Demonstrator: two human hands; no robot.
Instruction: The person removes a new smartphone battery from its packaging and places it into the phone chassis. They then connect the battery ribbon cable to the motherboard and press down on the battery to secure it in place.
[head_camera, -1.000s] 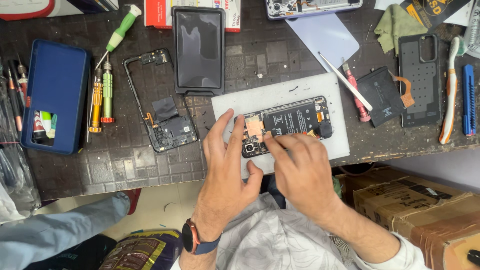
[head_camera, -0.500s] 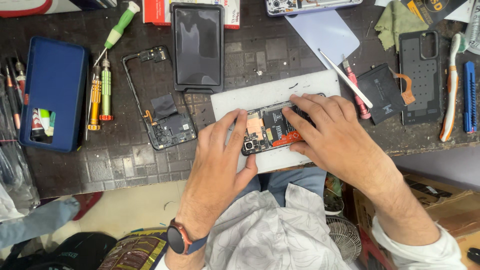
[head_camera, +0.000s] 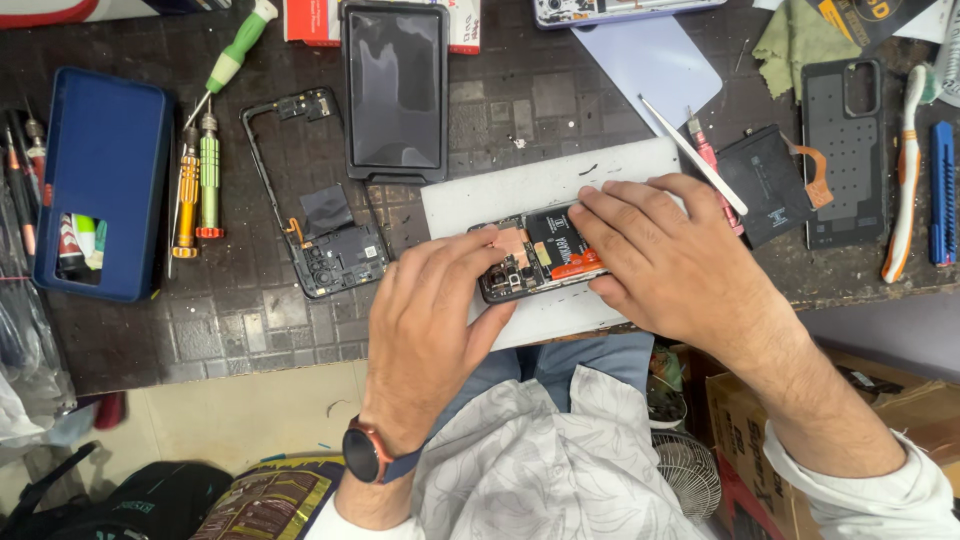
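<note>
Both hands rest on an opened phone (head_camera: 540, 260) that lies on a white mat (head_camera: 520, 190) at the front edge of the dark workbench (head_camera: 250, 320). Left hand (head_camera: 430, 310), with a watch on its wrist, lies over the phone's near left end, fingers bent and fingertips pressing on the exposed camera corner; it grips nothing fully but pins the phone down. Right hand (head_camera: 670, 250) covers the phone's right half, fingers spread flat and pointing left across the battery area, palm down, holding the phone against the mat rather than closing around it.

Going from the left of the bench: a blue case (head_camera: 100, 180) lies flat near the left edge. Just right of it lie an orange-handled screwdriver (head_camera: 187, 195) and a green-handled one (head_camera: 209, 175), side by side, with a larger green-and-white screwdriver (head_camera: 235, 55) above them. Next comes a black phone frame (head_camera: 315, 200) with small parts in its lower end. A dark display panel (head_camera: 395, 90) lies beyond the mat, face up. Right of the mat, tweezers (head_camera: 690, 155) lie slanted, beside a loose black battery (head_camera: 765, 185) with an orange flex cable. Further right sit a dark back cover (head_camera: 845, 150), a white toothbrush (head_camera: 905, 170) and a blue tool (head_camera: 942, 190).
</note>
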